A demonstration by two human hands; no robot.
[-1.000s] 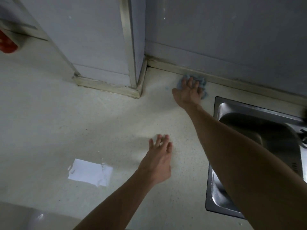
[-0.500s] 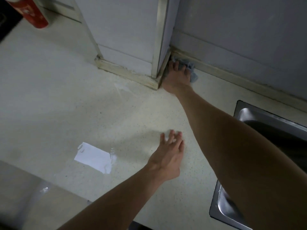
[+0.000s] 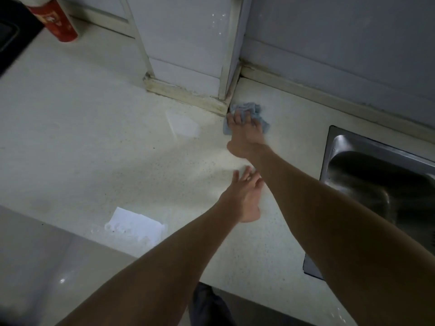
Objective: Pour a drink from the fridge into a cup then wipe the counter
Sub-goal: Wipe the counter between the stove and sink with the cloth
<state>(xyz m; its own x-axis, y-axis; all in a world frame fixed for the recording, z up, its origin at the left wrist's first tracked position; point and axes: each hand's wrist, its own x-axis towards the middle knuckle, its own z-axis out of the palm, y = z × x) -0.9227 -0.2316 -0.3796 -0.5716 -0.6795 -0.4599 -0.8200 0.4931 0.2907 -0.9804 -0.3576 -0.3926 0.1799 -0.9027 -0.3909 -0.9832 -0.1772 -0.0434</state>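
The right hand [image 3: 244, 134] presses a crumpled pale-blue cloth [image 3: 250, 107] onto the speckled cream surface [image 3: 94, 137]. Its fingers [image 3: 236, 117] are spread and laid flat over the fabric. The foot of a white wall column [image 3: 188, 95] is just left of them. Nearer the person, the left hand [image 3: 243, 198] holds nothing, fingers [image 3: 246, 177] apart and straight. A stainless-steel sink [image 3: 376, 165] lies right of both.

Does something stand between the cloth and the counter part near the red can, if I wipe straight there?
Yes. The pillar juts onto the counter, right between the cloth under the right hand and the red can. The cloth lies beside its base corner, so it would have to pass in front.
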